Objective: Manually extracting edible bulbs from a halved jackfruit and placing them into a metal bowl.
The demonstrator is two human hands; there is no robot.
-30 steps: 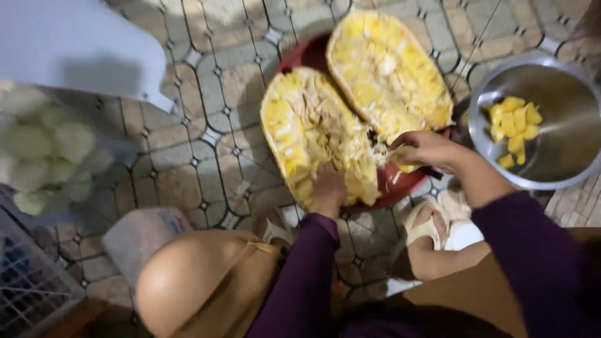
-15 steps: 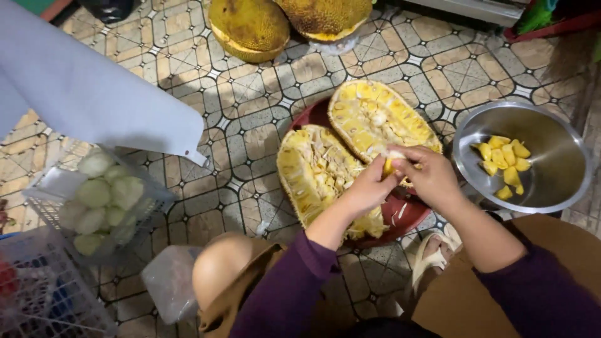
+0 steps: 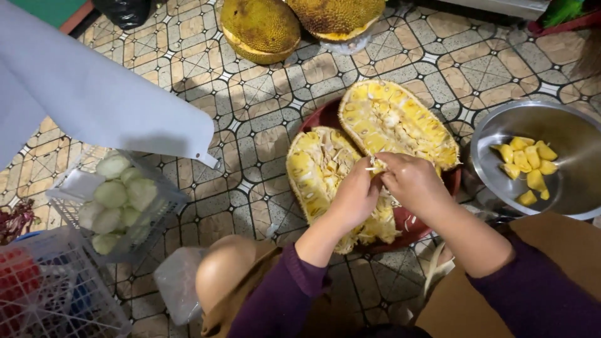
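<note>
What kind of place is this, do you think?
Probably a home kitchen floor or a market stall: patterned floor tiles, split jackfruit halves on a red tray, and a steel bowl holding yellow pods.

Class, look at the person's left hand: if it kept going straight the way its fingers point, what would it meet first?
The left hand points up and right, so it would probably meet the upper jackfruit half first, though depth is hard to judge.
</note>
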